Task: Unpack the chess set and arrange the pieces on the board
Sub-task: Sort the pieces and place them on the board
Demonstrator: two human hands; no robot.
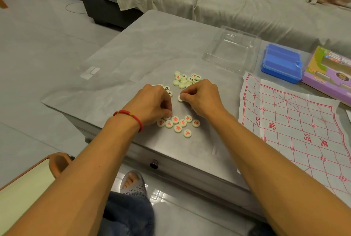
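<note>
- Both forearms bare, no sleeves in view.
- Left hand (152, 102): no rings visible.
- Left wrist: red cord bracelet (131, 117), thin, braided look, with a small yellow-green band near the top.
- Right hand (202, 99): no rings, no watch, wrist plain.
- Legs: dark blue denim trousers (127, 214), knee area visible at bottom centre.
- Foot: grey open-toe slipper (133, 183), perforated pattern on the upper, toes exposed.

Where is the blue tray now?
In the head view, the blue tray sits on the table's far right, between the clear lid and the purple box, just beyond the board.
</note>
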